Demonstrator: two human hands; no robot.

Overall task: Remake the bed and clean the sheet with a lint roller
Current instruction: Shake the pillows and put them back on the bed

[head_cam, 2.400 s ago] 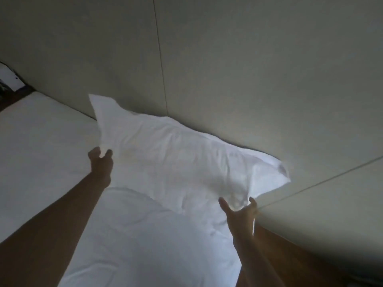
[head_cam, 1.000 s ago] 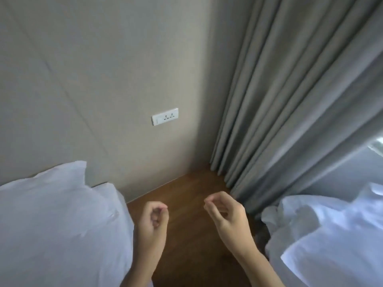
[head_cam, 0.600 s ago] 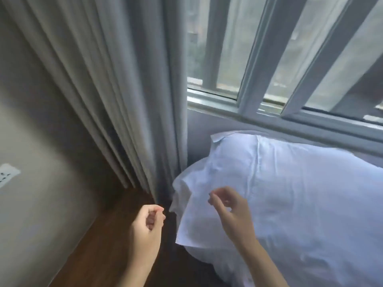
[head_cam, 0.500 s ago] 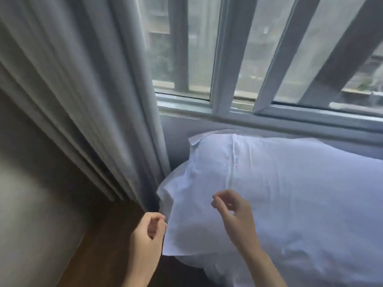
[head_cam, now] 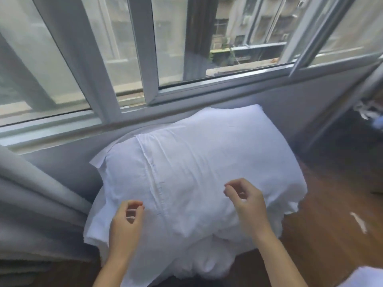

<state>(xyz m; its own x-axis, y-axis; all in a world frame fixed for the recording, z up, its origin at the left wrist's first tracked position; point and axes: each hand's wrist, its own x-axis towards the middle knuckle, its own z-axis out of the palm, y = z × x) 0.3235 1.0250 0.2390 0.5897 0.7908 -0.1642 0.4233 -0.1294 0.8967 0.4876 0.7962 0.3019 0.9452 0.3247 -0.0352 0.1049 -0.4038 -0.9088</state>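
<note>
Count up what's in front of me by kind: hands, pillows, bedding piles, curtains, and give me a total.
Hands: 2, the left hand and the right hand, both loosely curled above the pillow, holding nothing.
Pillows: 1, the white pillow below the window.
Bedding piles: 1, the white bedding bunched under the pillow.
Curtains: 1, the grey curtain at the left.
Total: 5

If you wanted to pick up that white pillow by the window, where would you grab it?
Probably by its two short ends, from above. The pillow lies flat on a heap of white bedding, long side across the view, and the left hand and right hand hover over it, empty.
</note>
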